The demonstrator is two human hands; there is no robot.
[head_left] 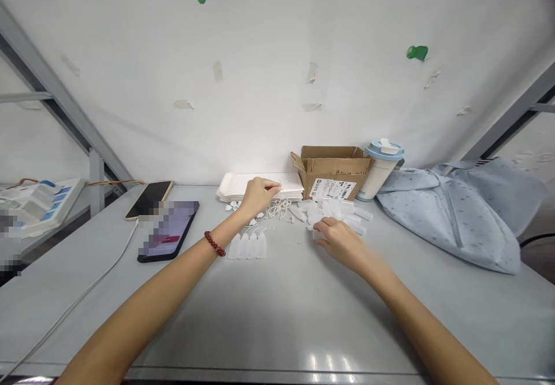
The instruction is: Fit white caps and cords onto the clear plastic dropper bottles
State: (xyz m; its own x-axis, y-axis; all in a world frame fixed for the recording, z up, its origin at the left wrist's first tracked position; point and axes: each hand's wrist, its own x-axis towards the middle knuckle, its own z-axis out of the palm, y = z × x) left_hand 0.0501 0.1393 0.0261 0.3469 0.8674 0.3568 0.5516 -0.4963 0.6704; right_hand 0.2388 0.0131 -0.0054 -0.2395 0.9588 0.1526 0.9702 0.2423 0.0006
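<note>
My left hand (258, 195) is closed in a pinch above a stack of flat white packets (232, 188). Whatever sits between its fingertips is too small to make out. Beneath it lies a tangle of white strings (281, 208) with small white tabs. My right hand (338, 240) is closed at the near edge of a pile of translucent plastic sleeves (333, 207), its fingertips on one sleeve (318, 235). Several more translucent sleeves (247, 246) with strings at their tops lie side by side in a row near my left wrist.
An open cardboard box (336, 168) stands behind the pile, beside a lidded cup (378, 171). A pale blue patterned cloth bag (451, 217) lies at the right. On the left are a phone (150, 199), a second lit phone (171, 232) and a white cable (82, 295).
</note>
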